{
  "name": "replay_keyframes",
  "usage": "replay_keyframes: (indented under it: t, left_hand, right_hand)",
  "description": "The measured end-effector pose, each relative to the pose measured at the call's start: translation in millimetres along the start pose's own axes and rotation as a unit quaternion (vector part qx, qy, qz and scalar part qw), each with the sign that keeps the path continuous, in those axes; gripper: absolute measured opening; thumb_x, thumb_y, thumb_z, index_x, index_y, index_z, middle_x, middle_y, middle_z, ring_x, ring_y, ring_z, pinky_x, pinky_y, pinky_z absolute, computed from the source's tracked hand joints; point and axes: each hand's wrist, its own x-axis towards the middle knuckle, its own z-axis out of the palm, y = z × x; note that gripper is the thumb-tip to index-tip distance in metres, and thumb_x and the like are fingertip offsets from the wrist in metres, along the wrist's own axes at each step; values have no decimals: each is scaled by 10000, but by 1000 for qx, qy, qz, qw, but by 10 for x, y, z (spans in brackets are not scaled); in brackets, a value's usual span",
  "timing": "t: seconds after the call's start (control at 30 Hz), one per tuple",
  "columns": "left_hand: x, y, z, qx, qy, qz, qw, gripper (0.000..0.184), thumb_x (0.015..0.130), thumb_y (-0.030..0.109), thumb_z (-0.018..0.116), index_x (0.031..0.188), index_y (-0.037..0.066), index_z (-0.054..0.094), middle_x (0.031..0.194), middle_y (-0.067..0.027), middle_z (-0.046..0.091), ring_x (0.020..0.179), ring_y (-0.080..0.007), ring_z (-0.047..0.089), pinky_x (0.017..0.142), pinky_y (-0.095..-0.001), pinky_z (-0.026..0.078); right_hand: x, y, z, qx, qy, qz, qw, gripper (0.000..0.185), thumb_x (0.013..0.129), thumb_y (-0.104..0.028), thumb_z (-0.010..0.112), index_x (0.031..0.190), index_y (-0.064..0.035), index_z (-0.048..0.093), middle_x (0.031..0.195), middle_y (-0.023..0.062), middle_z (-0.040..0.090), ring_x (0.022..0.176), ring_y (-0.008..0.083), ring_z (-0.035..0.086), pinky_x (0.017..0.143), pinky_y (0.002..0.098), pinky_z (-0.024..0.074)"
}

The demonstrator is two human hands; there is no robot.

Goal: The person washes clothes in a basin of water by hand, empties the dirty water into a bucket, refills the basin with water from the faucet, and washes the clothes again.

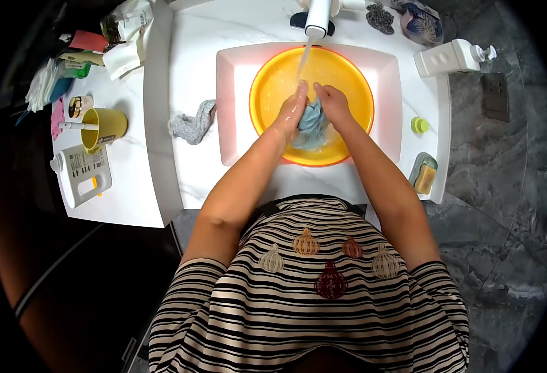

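A blue-grey cloth [312, 126] hangs bunched between my hands inside a yellow basin [353, 74] with an orange rim, its lower part lying in the basin. My left hand [294, 110] holds the cloth's left side, near the stream of water falling from the white faucet [317, 22]. On the cloth's upper right, my right hand [333, 104] is closed, with the fingers bent round the fabric. The basin sits in a pale pink sink [229, 102].
Left of the sink lies a grey cloth [194, 123]. Farther left are a yellow cup [105, 128] and a white jug [82, 174]. On the right are a white pump bottle [450, 59], a green cap [419, 125] and a soap dish [418, 166] with soap.
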Motion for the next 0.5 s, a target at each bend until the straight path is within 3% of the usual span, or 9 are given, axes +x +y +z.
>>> replay_keyframes:
  t: [0.03, 0.07, 0.1, 0.13, 0.2, 0.27, 0.37, 0.43, 0.5]
  left_hand:
    - [-4, 8, -90, 0, 2, 1, 1000, 484, 870, 522, 535, 1037, 71, 589, 904, -88, 639, 833, -226, 620, 755, -336, 492]
    - [-17, -26, -178, 247, 34, 135, 959, 430, 852, 459, 587, 1017, 63, 610, 873, -91, 645, 793, -207, 620, 725, -323, 488]
    - [-27, -54, -246, 474, 59, 259, 840, 379, 833, 396, 640, 998, 55, 632, 841, -94, 650, 754, -189, 620, 694, -311, 484]
    - [-209, 90, -206, 459, 41, 240, 854, 279, 808, 293, 678, 927, 43, 653, 774, -91, 642, 695, -158, 608, 666, -297, 482]
    - [-351, 161, -180, 436, 49, 271, 857, 270, 815, 295, 672, 908, 42, 659, 768, -80, 644, 693, -158, 610, 657, -292, 481]
    - [-481, 238, -143, 412, 59, 303, 857, 265, 823, 297, 667, 889, 41, 665, 763, -69, 646, 690, -159, 611, 649, -286, 480]
    - [-676, 364, 6, 293, -37, 213, 931, 239, 844, 263, 641, 906, 32, 653, 831, -73, 650, 742, -171, 624, 673, -283, 493]
    - [-810, 397, 107, -55, -184, 65, 979, 228, 819, 246, 670, 882, 34, 613, 816, -41, 613, 734, -148, 603, 673, -279, 494]
    - [-802, 421, 70, -77, -190, 44, 978, 246, 821, 232, 663, 920, 19, 587, 874, -62, 602, 786, -156, 601, 690, -283, 493]
  right_hand:
    - [-83, -56, -46, 178, -21, 30, 983, 339, 894, -340, 474, 986, -55, 632, 1005, 137, 643, 924, 288, 609, 818, 374, 463]
    - [-178, -96, -94, 350, -42, 64, 934, 372, 898, -346, 481, 1067, -41, 612, 1073, 136, 631, 1010, 274, 591, 875, 361, 442]
    - [-233, -87, -143, 350, -42, 67, 933, 372, 898, -346, 481, 1067, -41, 612, 1073, 136, 631, 1010, 274, 591, 875, 361, 442]
    - [-263, -49, -197, 390, -52, 15, 919, 403, 873, -324, 541, 1152, -34, 551, 1147, 125, 590, 1084, 269, 545, 925, 347, 414]
    - [-296, 106, -255, 431, -58, -37, 900, 490, 848, -301, 601, 1238, -26, 490, 1221, 115, 548, 1158, 265, 500, 975, 333, 385]
    - [-291, 395, -111, 187, -74, -171, 965, 694, 753, -277, 720, 1310, -25, 392, 1296, 117, 483, 1205, 268, 459, 1027, 320, 340]
    - [-393, 447, 264, 103, -59, -274, 954, 811, 661, -255, 781, 1328, -46, 370, 1332, 120, 447, 1216, 270, 452, 1039, 335, 330]
    - [-411, 521, 575, 240, -48, -275, 930, 813, 626, -256, 797, 1314, -71, 405, 1282, 121, 489, 1184, 261, 476, 1030, 364, 329]
    - [-304, 714, 744, 271, -69, -218, 935, 772, 618, -222, 799, 1291, -100, 441, 1182, 112, 549, 1098, 245, 522, 982, 360, 367]
